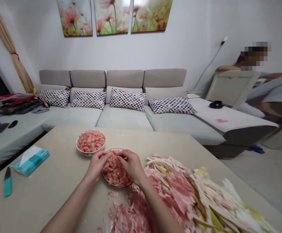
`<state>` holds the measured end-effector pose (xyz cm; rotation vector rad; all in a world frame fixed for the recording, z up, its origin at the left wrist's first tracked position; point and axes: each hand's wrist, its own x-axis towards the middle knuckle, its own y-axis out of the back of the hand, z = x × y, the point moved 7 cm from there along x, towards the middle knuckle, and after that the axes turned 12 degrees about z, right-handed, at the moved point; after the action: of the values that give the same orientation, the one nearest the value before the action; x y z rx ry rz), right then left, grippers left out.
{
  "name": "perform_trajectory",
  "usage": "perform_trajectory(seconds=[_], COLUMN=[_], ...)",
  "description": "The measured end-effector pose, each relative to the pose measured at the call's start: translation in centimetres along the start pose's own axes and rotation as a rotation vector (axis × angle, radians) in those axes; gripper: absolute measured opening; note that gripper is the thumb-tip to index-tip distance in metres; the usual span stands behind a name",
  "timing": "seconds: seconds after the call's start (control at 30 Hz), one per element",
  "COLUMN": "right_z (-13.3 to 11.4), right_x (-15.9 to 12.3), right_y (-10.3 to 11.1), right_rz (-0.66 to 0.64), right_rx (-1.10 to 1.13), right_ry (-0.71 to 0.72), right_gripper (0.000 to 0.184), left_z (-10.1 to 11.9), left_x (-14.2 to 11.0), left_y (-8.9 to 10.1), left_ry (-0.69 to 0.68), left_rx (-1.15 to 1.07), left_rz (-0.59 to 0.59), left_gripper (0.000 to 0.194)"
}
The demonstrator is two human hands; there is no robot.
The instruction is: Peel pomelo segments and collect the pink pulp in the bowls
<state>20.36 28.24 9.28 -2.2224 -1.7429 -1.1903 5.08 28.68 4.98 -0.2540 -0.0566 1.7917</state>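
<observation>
Both hands meet over a dark-rimmed plate (118,186) heaped with pink pomelo flesh (115,173). My left hand (99,164) is at the plate's left edge, thumb and fingertips pinched on a bit of flesh that blends with the heap below. From the right, my right hand (131,163) also pinches at the flesh, its fingertips bent down and partly hidden. Just behind my left hand stands a white bowl (89,152), filled with more loose pink flesh. A large pile of pink membranes and pale, yellow-edged peel (179,187) lies beside and under my right forearm.
On the table's (65,194) left lie a blue tissue pack (31,161) and a knife with a teal handle (7,186). A grey sofa (123,118) with checkered cushions runs behind the table. At the far right, a person (272,94) sits by a pale chair (233,87).
</observation>
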Motion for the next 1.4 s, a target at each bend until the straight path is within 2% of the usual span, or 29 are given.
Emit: perform_trajectory(seconds=[0.1,0.27,0.5,0.67,0.87,1.0,1.2,1.4], right_z=[0.0,0.3,0.4,-0.3,-0.3,0.0,-0.1,1.3], right_x=[0.1,0.3,0.2,-0.4,-0.6,-0.8,-0.7,0.7], right_y=[0.3,0.0,0.1,-1.0,-1.3,-1.3,-0.6,1.2], right_rz=[0.001,-0.066,-0.021,-0.081,-0.095,-0.096,-0.086,-0.009], right_rx=[-0.016,-0.010,0.021,0.087,0.108,0.124,0.135,0.044], right_ry=[0.007,0.033,-0.024,-0.018,-0.058,-0.105,-0.130,-0.130], right_gripper=[0.019,0.028,0.017,0.021,0.012,0.010,0.009,0.012], left_z=[-0.1,-0.6,-0.7,-0.5,-0.2,0.1,0.5,2.1], left_x=[0.5,0.5,0.1,-0.3,-0.6,-0.5,-0.4,1.3], left_y=[0.4,0.3,0.0,0.0,-0.3,-0.5,-0.4,-0.7], left_ry=[0.008,0.041,0.066,0.056,0.001,-0.052,-0.181,-0.430], left_rx=[0.002,0.025,0.058,0.098,0.145,0.183,0.285,0.491], left_rz=[0.015,-0.031,-0.065,-0.100,-0.154,-0.180,-0.152,-0.053], left_gripper=[0.041,0.041,0.041,0.043,0.043,0.040,0.036,0.017])
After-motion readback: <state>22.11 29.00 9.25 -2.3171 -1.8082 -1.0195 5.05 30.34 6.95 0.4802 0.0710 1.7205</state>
